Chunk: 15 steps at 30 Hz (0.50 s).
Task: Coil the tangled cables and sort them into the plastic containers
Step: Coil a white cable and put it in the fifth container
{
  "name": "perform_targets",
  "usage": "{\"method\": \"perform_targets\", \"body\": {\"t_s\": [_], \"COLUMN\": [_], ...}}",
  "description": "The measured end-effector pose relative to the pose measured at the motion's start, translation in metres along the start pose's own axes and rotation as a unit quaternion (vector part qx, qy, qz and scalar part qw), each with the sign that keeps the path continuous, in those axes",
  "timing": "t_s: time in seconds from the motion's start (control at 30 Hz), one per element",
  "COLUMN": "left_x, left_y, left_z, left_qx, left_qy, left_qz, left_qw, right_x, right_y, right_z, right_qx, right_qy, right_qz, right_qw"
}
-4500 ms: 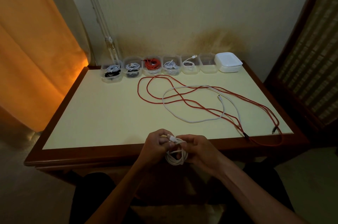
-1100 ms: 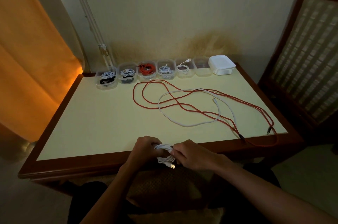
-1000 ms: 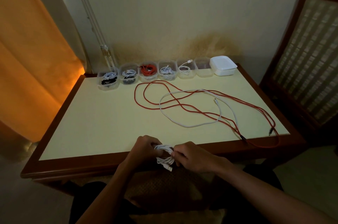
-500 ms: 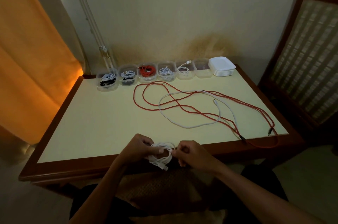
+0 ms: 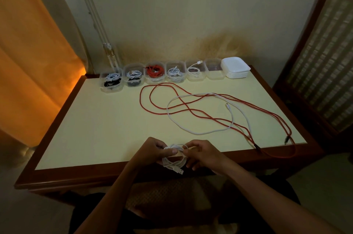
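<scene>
White cable coil (image 5: pixel 174 158) pinched w/ left hand (image 5: pixel 152 150) & right hand (image 5: pixel 202 154).

Both hands hold a small coiled white cable (image 5: pixel 174 158) at the near table edge: the left hand (image 5: pixel 152 149) pinches its top, the right hand (image 5: pixel 203 154) grips its side. A long red cable (image 5: pixel 191 111) and a loose white cable (image 5: pixel 206 132) sprawl on the cream wooden-framed table (image 5: pixel 95 128).
</scene>
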State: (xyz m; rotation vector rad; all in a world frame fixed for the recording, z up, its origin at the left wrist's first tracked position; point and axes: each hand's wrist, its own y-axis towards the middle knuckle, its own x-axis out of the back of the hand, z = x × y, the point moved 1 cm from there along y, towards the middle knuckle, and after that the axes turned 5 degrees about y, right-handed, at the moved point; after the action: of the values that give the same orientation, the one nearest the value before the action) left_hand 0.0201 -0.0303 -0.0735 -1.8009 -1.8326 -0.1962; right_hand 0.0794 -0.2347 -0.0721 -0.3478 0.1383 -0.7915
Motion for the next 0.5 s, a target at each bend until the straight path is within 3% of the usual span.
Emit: {"method": "perform_targets", "body": {"t_s": [0.13, 0.33, 0.5], "left_x": [-0.001, 0.012, 0.025], "left_y": [0.014, 0.046, 0.097], "left_z": [-0.004, -0.022, -0.018], "left_qx": [0.009, 0.016, -0.057], "left_qy": [-0.048, -0.083, 0.057], "left_qz": [-0.004, -0.073, -0.195], "left_qw": [0.999, 0.994, 0.977], "right_x": [0.008, 0.034, 0.064], "right_y": [0.012, 0.034, 0.059], "right_z": [0.005, 0.020, 0.036], "right_qx": [0.033, 0.074, 0.111], "right_qy": [-0.021, -0.014, -0.015], "right_qz": [-0.039, -0.104, -0.178], "right_qw": [0.998, 0.992, 0.978]}}
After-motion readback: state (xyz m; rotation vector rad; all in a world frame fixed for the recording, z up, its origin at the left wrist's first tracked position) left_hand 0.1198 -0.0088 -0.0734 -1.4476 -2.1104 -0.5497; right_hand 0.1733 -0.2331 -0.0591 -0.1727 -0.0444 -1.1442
